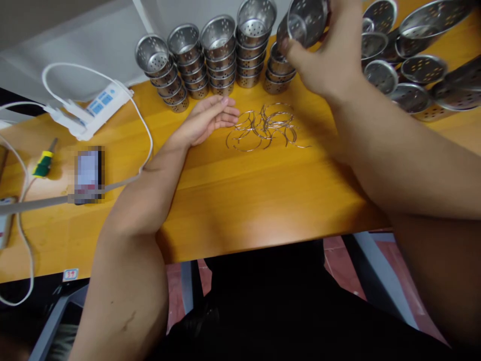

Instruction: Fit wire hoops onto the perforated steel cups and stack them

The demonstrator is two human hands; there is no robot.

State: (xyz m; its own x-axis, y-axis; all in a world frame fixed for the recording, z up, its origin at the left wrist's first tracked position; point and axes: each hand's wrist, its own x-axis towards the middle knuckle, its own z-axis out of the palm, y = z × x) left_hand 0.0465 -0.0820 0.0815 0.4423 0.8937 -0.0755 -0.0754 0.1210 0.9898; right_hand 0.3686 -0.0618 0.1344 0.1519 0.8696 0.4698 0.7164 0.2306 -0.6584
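My right hand grips a perforated metal cup by its side, just over a short stack of like cups; whether it touches that stack I cannot tell. Palm turned inward, my left hand rests by the table with its fingers stretched out and nothing in them. Beside its fingertips lies a loose heap of thin curved metal wires. Behind this hand, taller cup stacks stand in a row, among them one stack close to my fingers and another to its right.
More metal cups crowd the table's right side, some tilted. On the left are a white power strip with cables, a pixelated phone-like device and a yellow-green screwdriver. The wooden table ends before my lap.
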